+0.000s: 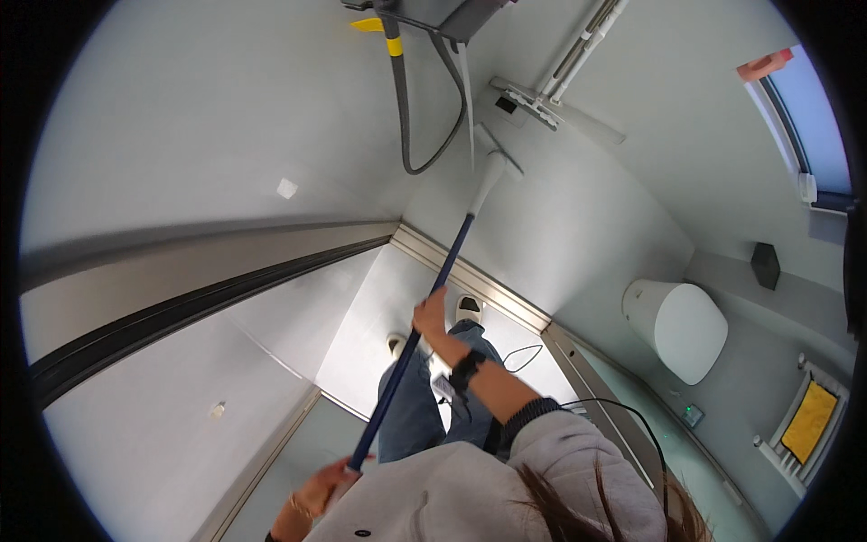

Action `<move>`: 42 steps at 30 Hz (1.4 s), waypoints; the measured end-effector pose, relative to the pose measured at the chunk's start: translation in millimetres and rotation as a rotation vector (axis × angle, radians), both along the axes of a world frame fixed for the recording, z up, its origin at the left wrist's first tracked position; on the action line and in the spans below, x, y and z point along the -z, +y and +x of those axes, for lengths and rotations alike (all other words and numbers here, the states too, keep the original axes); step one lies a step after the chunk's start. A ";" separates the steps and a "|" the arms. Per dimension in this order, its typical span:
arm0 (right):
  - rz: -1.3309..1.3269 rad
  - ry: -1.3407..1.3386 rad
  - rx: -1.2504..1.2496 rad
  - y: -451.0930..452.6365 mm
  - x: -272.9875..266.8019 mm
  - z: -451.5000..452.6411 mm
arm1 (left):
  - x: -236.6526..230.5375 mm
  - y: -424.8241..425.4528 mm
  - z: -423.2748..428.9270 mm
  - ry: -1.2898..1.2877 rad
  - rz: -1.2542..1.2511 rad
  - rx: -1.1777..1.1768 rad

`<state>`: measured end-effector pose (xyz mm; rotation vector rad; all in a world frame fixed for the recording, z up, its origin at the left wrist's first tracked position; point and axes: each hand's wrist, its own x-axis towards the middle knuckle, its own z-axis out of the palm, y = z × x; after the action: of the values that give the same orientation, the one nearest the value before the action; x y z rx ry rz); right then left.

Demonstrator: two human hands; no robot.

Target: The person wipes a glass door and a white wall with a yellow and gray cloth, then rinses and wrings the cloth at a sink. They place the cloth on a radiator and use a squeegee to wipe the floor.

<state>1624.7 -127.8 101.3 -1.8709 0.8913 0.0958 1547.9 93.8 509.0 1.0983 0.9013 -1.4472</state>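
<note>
A long dark-blue pole (412, 349) runs diagonally up from my body. My left hand (332, 482) holds its lower end near my waist, slightly blurred. Higher up the pole, my right hand (431, 316) is wrapped around it, with a black band on that wrist. The pole ends in a pale neck (489, 177) and a narrow flat crosspiece (500, 150); whether this is a squeegee or a flat mop, I cannot tell. That head lies beyond the metal threshold (467, 274), against a smooth grey surface. My shoes (469, 306) stand on this side of the threshold.
A dark hose (405, 115) with a yellow band loops down at the top. Another flat-headed tool (535, 108) has a pale pole. To the right are a white rounded fixture (691, 332) and a rail with a yellow cloth (809, 421). Thin cables (630, 406) trail beside me.
</note>
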 end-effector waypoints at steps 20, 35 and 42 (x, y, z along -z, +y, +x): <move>1.508 -0.211 0.845 -86.3 129.5 119.1 | 30.8 80.7 7.5 -0.047 0.286 0.682; 1.136 0.110 0.628 -110.8 183.6 225.5 | -142.7 164.8 13.4 0.408 0.477 0.107; 1.110 0.057 0.472 -131.0 215.1 233.5 | -160.4 155.0 17.2 0.434 0.601 0.395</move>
<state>1858.2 -258.9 -113.8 -0.6180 0.9989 0.2841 1565.1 248.8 669.4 1.4881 1.5621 -1.8391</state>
